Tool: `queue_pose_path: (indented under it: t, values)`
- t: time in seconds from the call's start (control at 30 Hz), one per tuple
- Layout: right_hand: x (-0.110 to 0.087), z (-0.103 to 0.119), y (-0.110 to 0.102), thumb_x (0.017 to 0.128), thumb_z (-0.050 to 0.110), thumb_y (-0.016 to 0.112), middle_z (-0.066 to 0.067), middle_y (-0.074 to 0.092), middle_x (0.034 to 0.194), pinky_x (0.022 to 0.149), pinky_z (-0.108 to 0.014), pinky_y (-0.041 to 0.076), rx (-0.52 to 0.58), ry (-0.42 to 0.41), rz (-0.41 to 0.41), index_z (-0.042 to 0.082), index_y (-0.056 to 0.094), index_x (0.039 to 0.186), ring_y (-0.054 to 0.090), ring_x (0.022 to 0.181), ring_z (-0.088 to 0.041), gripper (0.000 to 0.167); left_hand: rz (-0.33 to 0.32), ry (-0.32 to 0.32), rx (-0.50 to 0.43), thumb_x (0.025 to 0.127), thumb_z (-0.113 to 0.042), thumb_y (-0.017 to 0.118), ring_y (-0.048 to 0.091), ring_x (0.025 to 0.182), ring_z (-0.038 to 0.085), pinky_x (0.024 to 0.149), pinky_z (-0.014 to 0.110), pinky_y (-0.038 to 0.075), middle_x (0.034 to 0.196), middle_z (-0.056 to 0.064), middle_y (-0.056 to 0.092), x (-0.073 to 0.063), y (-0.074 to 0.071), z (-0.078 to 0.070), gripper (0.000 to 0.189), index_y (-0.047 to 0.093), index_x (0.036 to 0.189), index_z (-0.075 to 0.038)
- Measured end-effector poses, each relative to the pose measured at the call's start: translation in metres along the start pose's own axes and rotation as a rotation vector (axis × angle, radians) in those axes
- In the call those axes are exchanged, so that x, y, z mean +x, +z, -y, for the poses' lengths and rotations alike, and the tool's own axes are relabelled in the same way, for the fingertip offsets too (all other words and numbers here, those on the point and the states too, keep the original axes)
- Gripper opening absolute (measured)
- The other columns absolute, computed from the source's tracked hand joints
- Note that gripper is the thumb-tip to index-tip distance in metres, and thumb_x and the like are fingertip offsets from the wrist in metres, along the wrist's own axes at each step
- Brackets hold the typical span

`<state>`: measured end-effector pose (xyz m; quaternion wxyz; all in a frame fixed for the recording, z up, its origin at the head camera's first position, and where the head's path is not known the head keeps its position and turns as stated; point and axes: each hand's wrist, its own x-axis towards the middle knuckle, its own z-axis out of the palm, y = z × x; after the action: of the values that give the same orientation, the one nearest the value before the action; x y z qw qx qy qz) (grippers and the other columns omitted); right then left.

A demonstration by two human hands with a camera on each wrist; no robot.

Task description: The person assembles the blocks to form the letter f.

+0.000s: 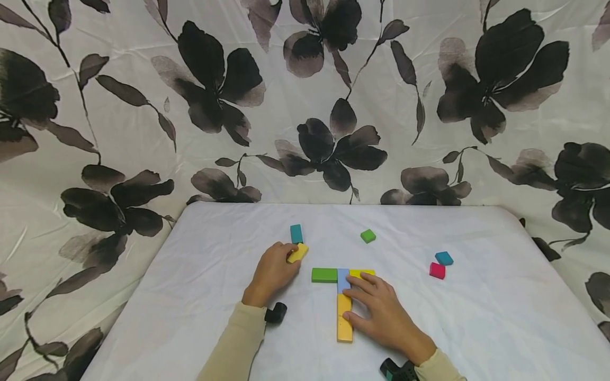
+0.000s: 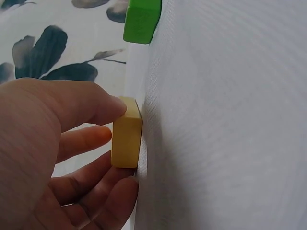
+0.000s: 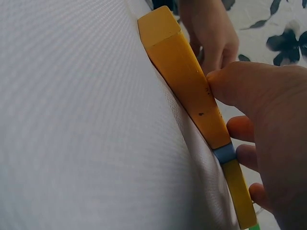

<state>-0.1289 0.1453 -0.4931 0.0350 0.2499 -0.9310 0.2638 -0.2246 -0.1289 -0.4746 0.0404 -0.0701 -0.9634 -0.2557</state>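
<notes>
My left hand (image 1: pixel 275 272) pinches a yellow block (image 1: pixel 298 253) between thumb and fingers, low over the white cloth; the left wrist view shows the thumb on the yellow block's (image 2: pixel 126 139) upper end. Just beyond it lies a teal block (image 1: pixel 296 233). My right hand (image 1: pixel 383 312) rests with spread, relaxed fingers on a T-shaped layout of flat blocks. In that layout, a light blue block (image 1: pixel 342 280) stands between a green block (image 1: pixel 324 275) and a yellow block (image 1: pixel 362 273), the latter partly under the fingers. An orange-yellow bar (image 1: pixel 344 323) forms the stem, touched by the right thumb.
A small green block (image 1: pixel 368 236) lies towards the back. To the right, a blue block (image 1: pixel 444 258) and a red block (image 1: pixel 437 271) sit close together. White cloth covers the table (image 1: pixel 495 317), and a flower-print sheet (image 1: pixel 267 106) hangs behind.
</notes>
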Motion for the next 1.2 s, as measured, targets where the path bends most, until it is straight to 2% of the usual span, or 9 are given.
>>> queue_pose_path:
  t: [0.13,0.3,0.63,1.2]
  values:
    - [0.0004,-0.0002,-0.0011,0.091,0.051,0.070,0.006,0.048,0.150,0.108,-0.061,0.029,-0.001,0.010,0.003,0.028,0.069,0.129,0.036,0.141,-0.028,0.045,0.001,0.014,-0.019,0.087,-0.018,0.075,0.054,0.083,0.016,0.078,0.033,0.050,0.100,0.005,0.065,0.0020,-0.0002,0.0008,0.039,0.071,0.124,-0.008]
    - [0.0003,-0.0003,-0.0002,0.091,0.051,0.070,0.007,0.048,0.150,0.108,-0.061,0.029,0.001,0.015,0.004,0.028,0.069,0.129,0.036,0.140,-0.028,0.045,0.023,0.002,-0.055,0.087,-0.018,0.074,0.056,0.088,0.016,0.084,0.036,0.051,0.104,0.005,0.065,0.0024,0.0007,0.0021,0.040,0.070,0.125,-0.007]
    - [-0.0006,-0.0008,0.0025,0.090,0.052,0.070,0.007,0.048,0.150,0.108,-0.060,0.030,0.001,0.006,-0.009,0.028,0.069,0.129,0.036,0.141,-0.027,0.045,0.026,-0.025,-0.284,0.088,-0.012,0.071,0.062,0.092,0.017,0.084,0.034,0.053,0.111,0.008,0.065,0.0008,-0.0038,0.0016,0.042,0.067,0.128,-0.003]
    - [-0.0007,-0.0001,0.0030,0.090,0.050,0.072,0.009,0.048,0.150,0.108,-0.060,0.029,0.011,0.012,-0.017,0.028,0.069,0.129,0.035,0.141,-0.027,0.045,0.053,-0.088,-0.382,0.088,-0.010,0.072,0.064,0.102,0.021,0.091,0.038,0.052,0.119,0.007,0.065,0.0023,-0.0050,-0.0003,0.041,0.067,0.128,-0.007]
